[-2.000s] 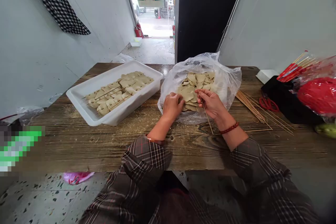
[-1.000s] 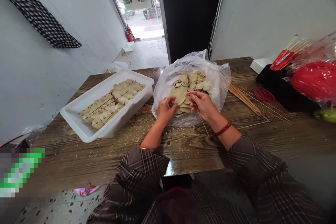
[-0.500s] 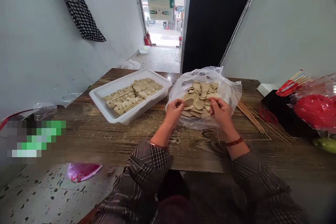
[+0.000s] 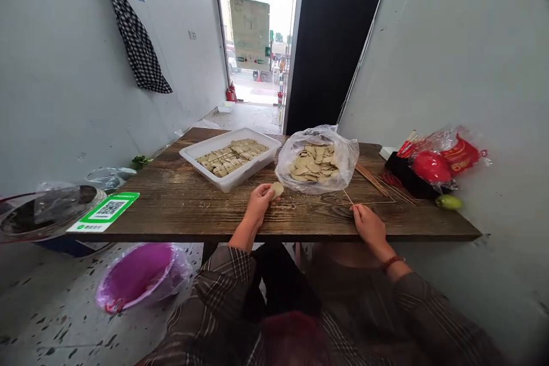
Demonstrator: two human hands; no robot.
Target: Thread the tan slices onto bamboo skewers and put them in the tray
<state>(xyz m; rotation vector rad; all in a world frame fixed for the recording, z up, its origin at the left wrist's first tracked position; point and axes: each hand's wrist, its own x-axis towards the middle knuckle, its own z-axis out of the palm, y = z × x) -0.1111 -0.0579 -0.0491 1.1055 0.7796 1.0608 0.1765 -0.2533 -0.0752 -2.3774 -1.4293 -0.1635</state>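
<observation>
Between the thumb and fingers of my left hand (image 4: pixel 258 203) is a thin beige slice (image 4: pixel 277 189), flat and rounded. My right hand (image 4: pixel 369 223), closed, pinches a thin wooden skewer (image 4: pixel 347 197) that points up and left toward the bag. A clear plastic bag (image 4: pixel 347 154) lies open beyond both hands, full of loose beige slices (image 4: pixel 315 161). To its left, a white plastic tray (image 4: pixel 227 184) contains rows of slices threaded on skewers (image 4: pixel 234 155). Loose skewers (image 4: pixel 372 179) lie in a bunch right of the bag.
A black box (image 4: pixel 401 174) with red packages (image 4: pixel 433 166) stands at the table's right, near a green fruit (image 4: pixel 448 202). A green QR card (image 4: pixel 105 213) lies at the left edge. Purple tub (image 4: pixel 141 274) and bucket (image 4: pixel 47 211) are left of the table (image 4: pixel 171 206).
Both hands have drawn back from over the bag toward the table's front edge and moved apart. The skewer in my right hand now shows clearly. The camera view has shifted.
</observation>
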